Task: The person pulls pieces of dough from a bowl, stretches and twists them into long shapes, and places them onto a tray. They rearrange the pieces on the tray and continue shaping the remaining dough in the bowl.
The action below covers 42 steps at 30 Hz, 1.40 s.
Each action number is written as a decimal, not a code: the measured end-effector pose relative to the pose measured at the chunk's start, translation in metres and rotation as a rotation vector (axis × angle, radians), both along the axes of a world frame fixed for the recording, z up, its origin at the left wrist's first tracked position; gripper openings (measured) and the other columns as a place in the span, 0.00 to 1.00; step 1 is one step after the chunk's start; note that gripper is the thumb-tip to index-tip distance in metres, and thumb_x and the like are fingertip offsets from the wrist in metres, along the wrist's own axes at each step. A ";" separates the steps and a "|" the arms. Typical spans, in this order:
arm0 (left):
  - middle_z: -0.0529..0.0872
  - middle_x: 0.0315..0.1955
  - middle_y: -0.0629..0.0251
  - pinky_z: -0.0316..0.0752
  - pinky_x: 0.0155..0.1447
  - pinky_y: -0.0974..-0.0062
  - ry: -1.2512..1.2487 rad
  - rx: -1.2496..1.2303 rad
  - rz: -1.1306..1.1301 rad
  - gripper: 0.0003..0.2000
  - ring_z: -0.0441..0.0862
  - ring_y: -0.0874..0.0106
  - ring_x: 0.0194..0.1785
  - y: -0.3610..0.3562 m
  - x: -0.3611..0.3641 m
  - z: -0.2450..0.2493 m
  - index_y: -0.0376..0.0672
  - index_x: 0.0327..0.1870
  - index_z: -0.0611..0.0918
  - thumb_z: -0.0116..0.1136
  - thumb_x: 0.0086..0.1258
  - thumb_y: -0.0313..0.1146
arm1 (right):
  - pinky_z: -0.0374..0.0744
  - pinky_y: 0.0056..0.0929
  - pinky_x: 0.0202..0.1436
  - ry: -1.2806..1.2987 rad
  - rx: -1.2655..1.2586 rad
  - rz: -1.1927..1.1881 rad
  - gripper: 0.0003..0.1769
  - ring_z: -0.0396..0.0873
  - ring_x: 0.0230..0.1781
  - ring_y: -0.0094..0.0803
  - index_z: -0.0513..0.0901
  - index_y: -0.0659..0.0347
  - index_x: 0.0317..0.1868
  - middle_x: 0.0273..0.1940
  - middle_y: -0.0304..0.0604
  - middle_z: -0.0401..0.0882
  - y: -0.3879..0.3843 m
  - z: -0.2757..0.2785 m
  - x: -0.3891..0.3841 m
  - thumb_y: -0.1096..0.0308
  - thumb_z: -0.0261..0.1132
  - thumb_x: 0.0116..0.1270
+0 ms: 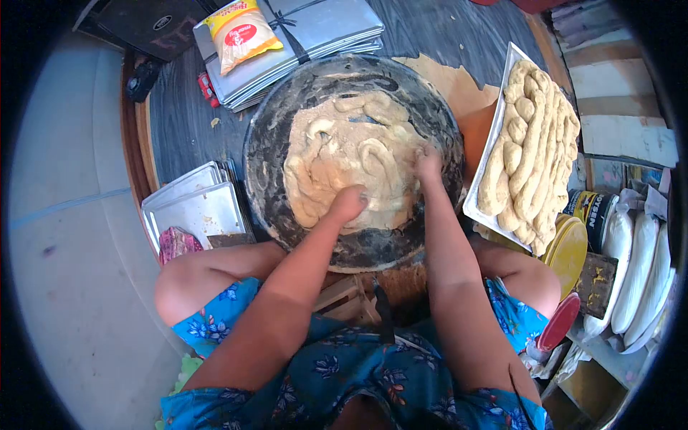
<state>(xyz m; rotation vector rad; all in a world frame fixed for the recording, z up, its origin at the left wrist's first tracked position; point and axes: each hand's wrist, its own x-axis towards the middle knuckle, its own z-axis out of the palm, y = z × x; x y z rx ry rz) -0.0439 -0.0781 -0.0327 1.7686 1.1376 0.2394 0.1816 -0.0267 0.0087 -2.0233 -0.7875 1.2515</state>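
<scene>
A wide round black basin [269, 215] with flour smears stands in front of my crossed legs. In it lies a large, lumpy mass of pale dough [308, 172], folded in places and dusted with dry powder. My left hand [349, 204] is closed and presses into the near middle of the dough, its fingertips mostly hidden. At the right side of the mass, my right hand [428, 161] is closed around the dough's edge, with its fingers partly sunk in it.
Thick dough ropes [530, 143] fill a white tray [481, 172] at the right. Stacked metal trays [344, 36] lie behind the basin, a yellow-and-white packet [240, 36] on top. More trays [197, 211] lie left. Yellow lids [566, 254] and a can [593, 215] stand right.
</scene>
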 end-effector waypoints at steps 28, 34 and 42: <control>0.81 0.48 0.52 0.72 0.55 0.61 0.771 -0.196 0.063 0.19 0.79 0.54 0.49 0.079 -0.121 0.016 0.40 0.50 0.80 0.54 0.55 0.30 | 0.67 0.41 0.62 -0.668 0.072 0.380 0.30 0.66 0.61 0.51 0.70 0.64 0.57 0.60 0.60 0.68 -0.077 -0.007 -0.040 0.61 0.64 0.55; 0.67 0.62 0.51 0.61 0.66 0.53 0.431 0.124 0.238 0.25 0.64 0.50 0.65 0.033 -0.050 0.001 0.42 0.62 0.70 0.54 0.61 0.35 | 0.48 0.51 0.73 -0.786 0.399 1.099 0.35 0.49 0.73 0.44 0.59 0.59 0.69 0.71 0.52 0.53 -0.073 -0.037 -0.109 0.52 0.54 0.66; 0.55 0.69 0.49 0.47 0.73 0.53 0.429 0.224 -0.042 0.33 0.48 0.52 0.74 -0.016 0.003 0.006 0.40 0.66 0.66 0.58 0.61 0.46 | 0.48 0.47 0.75 -0.828 0.180 0.995 0.28 0.52 0.72 0.42 0.64 0.51 0.67 0.70 0.50 0.57 -0.014 -0.032 -0.042 0.57 0.54 0.68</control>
